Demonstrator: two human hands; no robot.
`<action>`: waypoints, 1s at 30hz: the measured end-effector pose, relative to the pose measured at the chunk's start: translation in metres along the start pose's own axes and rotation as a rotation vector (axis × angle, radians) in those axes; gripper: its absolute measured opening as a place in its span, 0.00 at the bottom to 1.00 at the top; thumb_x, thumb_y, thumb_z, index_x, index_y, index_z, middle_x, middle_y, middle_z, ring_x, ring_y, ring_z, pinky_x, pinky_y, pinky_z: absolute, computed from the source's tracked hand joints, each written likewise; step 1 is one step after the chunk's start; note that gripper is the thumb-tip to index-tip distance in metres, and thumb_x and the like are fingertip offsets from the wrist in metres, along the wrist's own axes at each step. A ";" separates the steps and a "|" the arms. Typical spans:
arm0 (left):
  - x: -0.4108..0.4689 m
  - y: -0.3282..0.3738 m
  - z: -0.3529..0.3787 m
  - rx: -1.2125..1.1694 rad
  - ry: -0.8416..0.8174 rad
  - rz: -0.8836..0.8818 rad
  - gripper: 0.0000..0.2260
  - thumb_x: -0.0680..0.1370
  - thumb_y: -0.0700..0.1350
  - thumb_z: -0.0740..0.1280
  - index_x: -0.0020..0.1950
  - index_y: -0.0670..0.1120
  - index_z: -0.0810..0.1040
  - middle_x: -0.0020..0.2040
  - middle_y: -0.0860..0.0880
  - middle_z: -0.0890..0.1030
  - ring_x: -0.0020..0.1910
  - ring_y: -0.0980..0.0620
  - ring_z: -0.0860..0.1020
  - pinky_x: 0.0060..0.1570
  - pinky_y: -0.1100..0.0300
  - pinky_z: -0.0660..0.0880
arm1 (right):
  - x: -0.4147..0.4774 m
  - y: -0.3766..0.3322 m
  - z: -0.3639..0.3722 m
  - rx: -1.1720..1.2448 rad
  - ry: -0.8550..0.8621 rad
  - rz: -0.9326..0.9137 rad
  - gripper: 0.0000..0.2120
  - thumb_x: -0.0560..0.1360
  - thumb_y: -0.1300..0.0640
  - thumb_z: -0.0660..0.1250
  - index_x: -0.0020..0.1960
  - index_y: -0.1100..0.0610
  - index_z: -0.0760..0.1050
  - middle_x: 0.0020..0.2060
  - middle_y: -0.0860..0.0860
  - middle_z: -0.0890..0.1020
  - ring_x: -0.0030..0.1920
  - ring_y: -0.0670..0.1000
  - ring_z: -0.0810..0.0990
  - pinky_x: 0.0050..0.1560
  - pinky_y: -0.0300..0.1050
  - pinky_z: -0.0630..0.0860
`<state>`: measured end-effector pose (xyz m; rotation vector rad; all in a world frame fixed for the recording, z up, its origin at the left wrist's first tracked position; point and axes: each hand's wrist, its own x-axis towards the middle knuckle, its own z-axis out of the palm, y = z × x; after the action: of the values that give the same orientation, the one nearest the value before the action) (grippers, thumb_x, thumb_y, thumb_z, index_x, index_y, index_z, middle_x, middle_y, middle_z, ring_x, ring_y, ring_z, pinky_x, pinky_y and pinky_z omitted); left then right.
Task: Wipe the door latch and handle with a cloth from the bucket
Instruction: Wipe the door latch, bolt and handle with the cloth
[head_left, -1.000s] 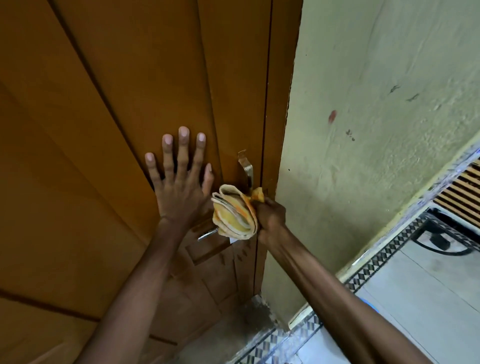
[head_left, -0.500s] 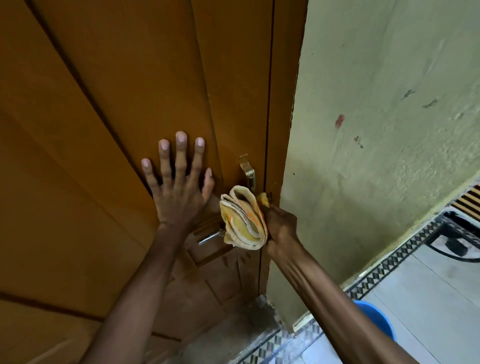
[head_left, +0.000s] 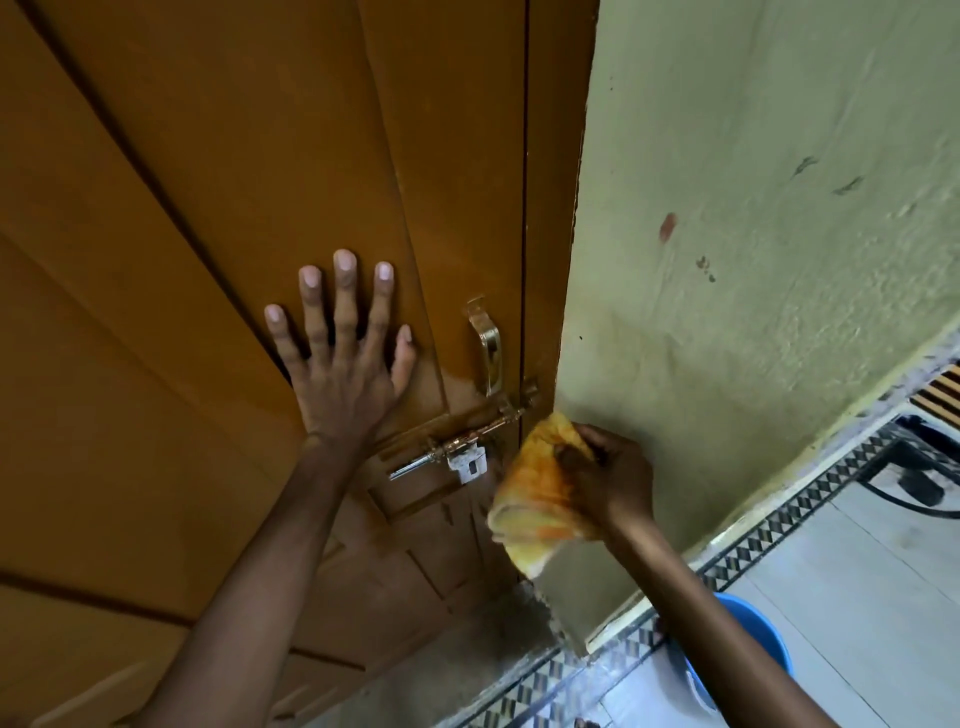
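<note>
Here the left hand lies flat on the door, fingers spread and empty, just left of the handle. The right hand is closed around a folded yellow-orange cloth, held off the door, just right of and below the latch; the cloth touches neither latch nor handle.

The door is orange-brown wood with recessed panels. The brass handle stands upright near the door's edge. The latch, a sliding metal bolt, runs slanted below it, with a pale metal plate under the bolt. A darker wet-looking patch surrounds the handle's base.

To the right, a pale green plastered wall adjoins the door frame; it carries a red mark and several small dark marks. At its foot runs a black-and-white patterned tile border, then light floor tiles. A blue bucket stands on the floor, partly hidden behind the right forearm.
</note>
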<state>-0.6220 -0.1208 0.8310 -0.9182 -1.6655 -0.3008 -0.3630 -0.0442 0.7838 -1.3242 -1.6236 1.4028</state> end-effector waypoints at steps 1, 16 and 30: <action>0.000 0.000 0.000 0.002 0.002 0.000 0.34 0.84 0.59 0.60 0.85 0.50 0.49 0.84 0.46 0.39 0.82 0.44 0.38 0.78 0.40 0.39 | -0.002 0.008 -0.002 -0.102 0.004 -0.034 0.12 0.74 0.62 0.71 0.55 0.51 0.84 0.48 0.49 0.87 0.50 0.47 0.84 0.53 0.39 0.79; 0.002 0.002 -0.003 0.035 0.012 0.021 0.30 0.83 0.57 0.62 0.81 0.50 0.56 0.77 0.43 0.64 0.74 0.38 0.62 0.78 0.41 0.40 | 0.026 0.024 0.094 -0.729 0.098 -0.630 0.25 0.66 0.67 0.73 0.63 0.62 0.77 0.57 0.59 0.80 0.54 0.66 0.78 0.49 0.55 0.81; 0.006 0.002 -0.010 0.002 -0.026 0.001 0.28 0.84 0.57 0.60 0.81 0.50 0.59 0.76 0.43 0.72 0.75 0.40 0.62 0.76 0.39 0.46 | 0.019 0.012 0.097 -0.968 0.017 -0.588 0.28 0.60 0.70 0.77 0.60 0.65 0.78 0.56 0.64 0.79 0.54 0.67 0.78 0.48 0.58 0.81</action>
<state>-0.6134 -0.1235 0.8389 -0.9249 -1.6893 -0.2872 -0.4533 -0.0610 0.7452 -1.1167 -2.5344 0.2167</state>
